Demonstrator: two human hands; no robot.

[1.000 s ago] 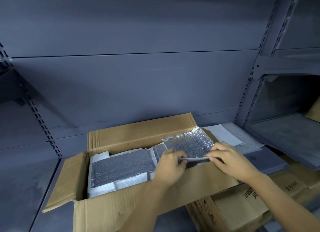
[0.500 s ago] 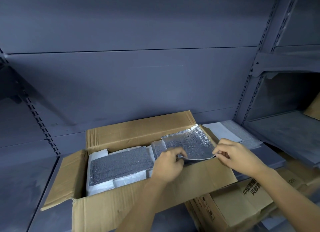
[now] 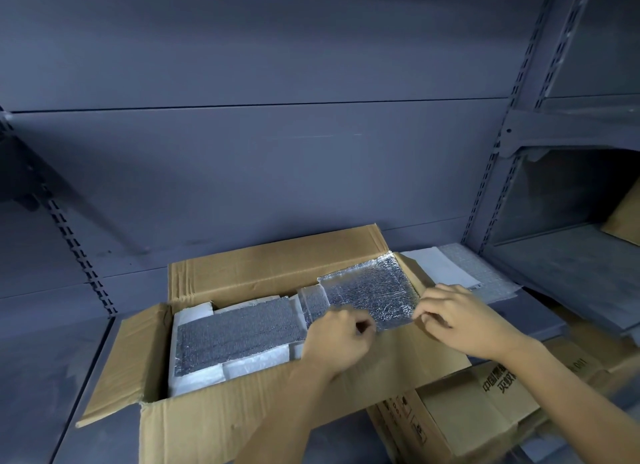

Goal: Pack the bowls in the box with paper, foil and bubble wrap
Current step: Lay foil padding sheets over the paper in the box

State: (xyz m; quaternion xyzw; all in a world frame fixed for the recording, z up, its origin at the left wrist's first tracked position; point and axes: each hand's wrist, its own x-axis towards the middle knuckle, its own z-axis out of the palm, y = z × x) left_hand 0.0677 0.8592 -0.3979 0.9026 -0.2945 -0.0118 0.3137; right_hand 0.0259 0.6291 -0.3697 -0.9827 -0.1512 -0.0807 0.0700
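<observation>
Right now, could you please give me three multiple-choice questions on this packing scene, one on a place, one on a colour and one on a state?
1. Where does the white paper sheet lie?
A. inside the box
B. on the shelf, right of the box
C. on the floor

2. What colour is the foil sheet pinched by the left hand and right hand?
A. silver
B. red
C. green

3. How do the box's flaps stand?
A. taped shut
B. folded open
C. cut off

Answers:
1 B: it lies flat on the shelf beyond the box's right flap.
2 A: its quilted surface shines silver.
3 B: the flaps spread outward and the contents show.
</observation>
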